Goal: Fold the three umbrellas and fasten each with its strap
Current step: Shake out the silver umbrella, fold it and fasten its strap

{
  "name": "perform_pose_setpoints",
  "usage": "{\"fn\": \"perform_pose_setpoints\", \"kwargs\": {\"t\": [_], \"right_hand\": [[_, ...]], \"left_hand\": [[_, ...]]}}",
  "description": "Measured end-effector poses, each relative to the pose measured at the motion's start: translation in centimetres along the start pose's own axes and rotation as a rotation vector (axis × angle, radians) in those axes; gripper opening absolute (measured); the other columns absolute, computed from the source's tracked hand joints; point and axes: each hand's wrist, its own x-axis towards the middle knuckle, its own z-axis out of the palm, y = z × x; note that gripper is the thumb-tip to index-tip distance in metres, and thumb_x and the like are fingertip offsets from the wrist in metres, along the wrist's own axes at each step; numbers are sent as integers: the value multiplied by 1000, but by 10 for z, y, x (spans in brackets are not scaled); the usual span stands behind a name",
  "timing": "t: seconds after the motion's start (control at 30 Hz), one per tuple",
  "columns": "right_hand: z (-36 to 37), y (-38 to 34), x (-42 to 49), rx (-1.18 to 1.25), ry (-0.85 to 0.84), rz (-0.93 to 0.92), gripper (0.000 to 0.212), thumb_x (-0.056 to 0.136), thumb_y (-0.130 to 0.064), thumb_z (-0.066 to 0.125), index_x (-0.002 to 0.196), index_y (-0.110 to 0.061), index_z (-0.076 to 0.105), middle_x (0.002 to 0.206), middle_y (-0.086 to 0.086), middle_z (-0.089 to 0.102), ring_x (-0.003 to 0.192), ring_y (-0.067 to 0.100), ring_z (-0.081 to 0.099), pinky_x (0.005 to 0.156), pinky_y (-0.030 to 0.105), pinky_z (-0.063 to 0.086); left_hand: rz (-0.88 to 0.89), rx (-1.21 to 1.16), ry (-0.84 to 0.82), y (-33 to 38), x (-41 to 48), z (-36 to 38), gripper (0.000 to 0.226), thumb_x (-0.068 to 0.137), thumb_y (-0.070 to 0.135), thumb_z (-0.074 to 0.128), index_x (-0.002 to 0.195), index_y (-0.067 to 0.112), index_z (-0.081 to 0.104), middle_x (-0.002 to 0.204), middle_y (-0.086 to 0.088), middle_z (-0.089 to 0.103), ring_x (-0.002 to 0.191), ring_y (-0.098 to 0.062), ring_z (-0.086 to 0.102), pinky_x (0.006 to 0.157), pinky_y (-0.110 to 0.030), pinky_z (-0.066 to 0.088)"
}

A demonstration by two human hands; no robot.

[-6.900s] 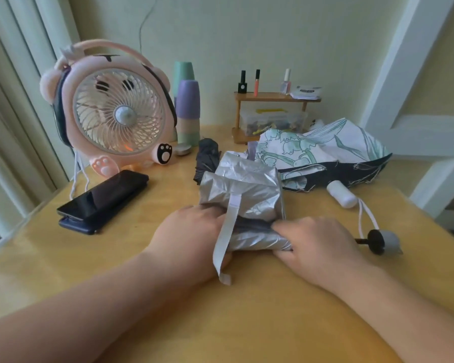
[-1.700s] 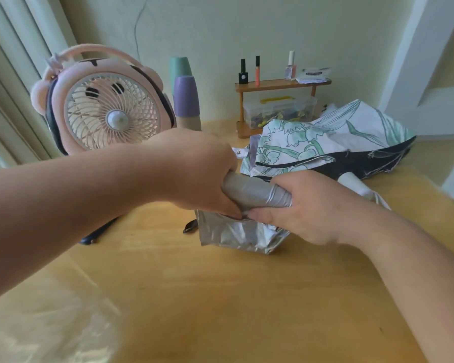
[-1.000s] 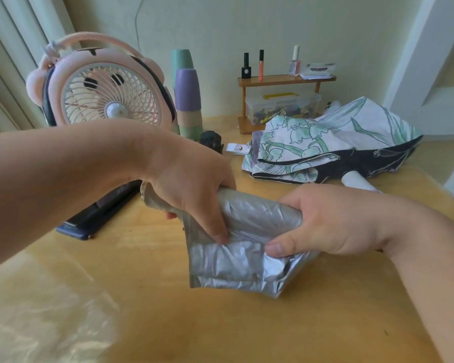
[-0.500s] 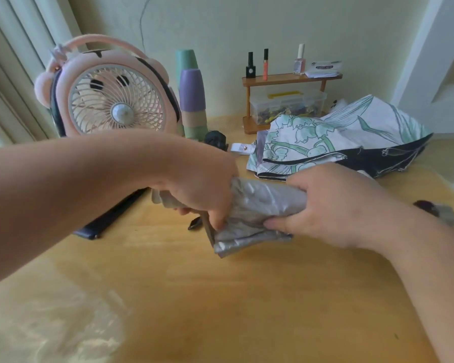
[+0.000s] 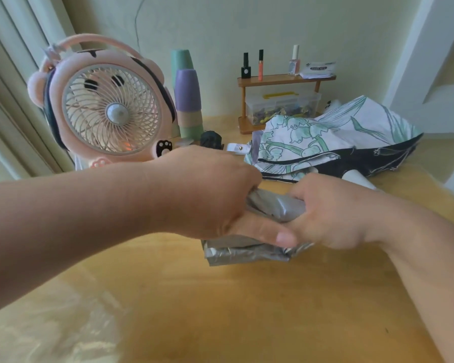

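Low over the tabletop [image 5: 220,310], silver umbrella [image 5: 275,208] lies crosswise: left hand [image 5: 210,195] curled round its left end, right hand [image 5: 333,213] clamped on its right (loose folds sag below, strap unseen).

A silver crinkled-fabric umbrella [image 5: 275,208] gleams between the fingers [image 5: 268,233]; beyond them, a white fabric umbrella [image 5: 312,142] printed with green flowers and edged black, and a pink bear-faced plastic fan [image 5: 110,111], on a honey-yellow wooden table [image 5: 247,310].

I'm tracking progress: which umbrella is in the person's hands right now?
The silver umbrella, gripped by the left hand and the right hand. The floral umbrella and the small dark umbrella lie behind, in neither hand.
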Motion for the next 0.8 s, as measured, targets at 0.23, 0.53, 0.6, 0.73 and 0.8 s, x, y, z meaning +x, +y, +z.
{"fn": "perform_pose_setpoints", "kwargs": {"t": [0.23, 0.53, 0.6, 0.73, 0.8], "right_hand": [[-5, -1, -2, 33, -3, -29, 33, 67, -56, 86, 54, -34, 64, 45, -13, 51, 42, 4, 45, 48, 22, 33], [-9, 12, -4, 236, -150, 17, 54, 47, -65, 83, 69, -19, 66, 55, 1, 49, 46, 14, 42, 42, 21, 32], [-8, 11, -4, 260, -174, 28, 45, 51, -62, 84, 65, -22, 66, 55, 0, 49, 46, 15, 41, 42, 21, 31], [-9, 9, -5, 218, -212, 23, 52, 53, -63, 83, 69, -18, 64, 56, 2, 48, 47, 16, 41, 42, 21, 32], [-9, 8, -5, 199, -226, 21, 58, 50, -65, 82, 73, -15, 64, 58, 4, 49, 48, 15, 42, 42, 20, 33]], "left_hand": [[230, -293, -132, -22, -5, -4, 20, 98, 64, 40, 114, 56, 50, 87, 43, 53, 86, 19, 52, 73, -6, 40], [495, -338, 547, -58, -20, 28, 39, 90, 37, 76, 126, 23, 68, 121, 8, 67, 107, -11, 67, 84, -36, 58], [515, -447, 679, -59, -23, 38, 21, 92, 19, 75, 109, 7, 78, 118, -2, 71, 107, -14, 70, 86, -35, 58], [524, -591, 745, -50, -28, 50, 15, 90, 12, 71, 98, 3, 79, 114, -6, 74, 105, -27, 70, 87, -44, 56], [549, -680, 732, -48, -32, 49, 11, 88, 10, 72, 92, 4, 79, 105, -4, 76, 98, -30, 69, 82, -46, 55]]}}
